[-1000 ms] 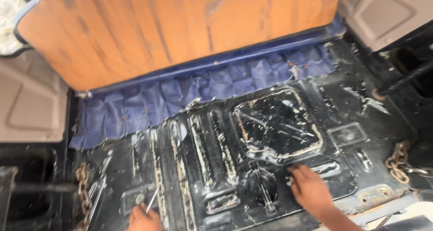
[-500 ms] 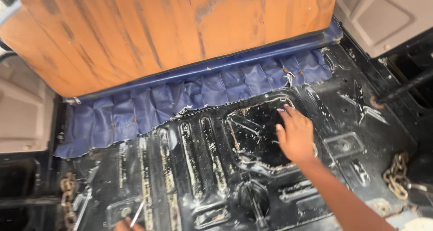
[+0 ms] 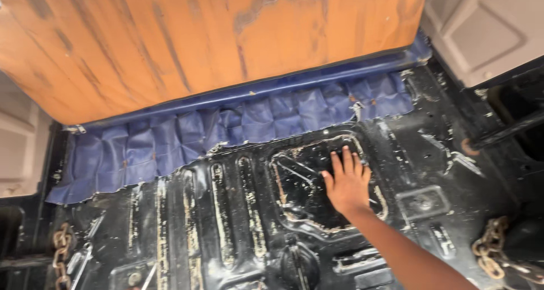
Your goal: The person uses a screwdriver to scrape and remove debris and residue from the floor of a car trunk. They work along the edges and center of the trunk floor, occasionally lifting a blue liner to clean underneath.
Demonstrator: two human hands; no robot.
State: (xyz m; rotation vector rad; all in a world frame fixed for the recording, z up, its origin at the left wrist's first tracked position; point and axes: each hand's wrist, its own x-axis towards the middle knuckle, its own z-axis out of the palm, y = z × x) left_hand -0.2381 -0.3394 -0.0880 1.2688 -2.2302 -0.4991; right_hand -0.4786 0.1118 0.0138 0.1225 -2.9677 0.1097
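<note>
Panel [image 3: 317, 202]: it is the raised, rounded-rectangle plate set into the middle of the black metal floor [image 3: 226, 227], and your right hand [image 3: 347, 183] lies flat on its right half, palm down, fingers spread and gripping nothing. It looks like stiff stamped steel, painted black and scraped down to pale streaks, so judge it rigid, fairly heavy and not fragile. The glossy paint may be slick under your palm, and the chipped edges could be sharp. If you need a hold, the raised rim along its border looks like the best place, since the flat middle offers nothing to grip.

Your left hand is out of view, so I cannot tell its state.

Around the panel, long pressed ribs run front to back on its left. A dark round knob [image 3: 299, 263] sits just below it, and a small square recess [image 3: 422, 202] lies to the right. Behind the floor, a quilted blue mat [image 3: 226, 134] runs the full width, torn along its front edge. Above it leans one worn orange board [image 3: 209, 41].

Counted: one panel, one knob, one mat, one board, and two rusty chains, one at the left edge [image 3: 61, 256] and one at the right [image 3: 493, 253].
</note>
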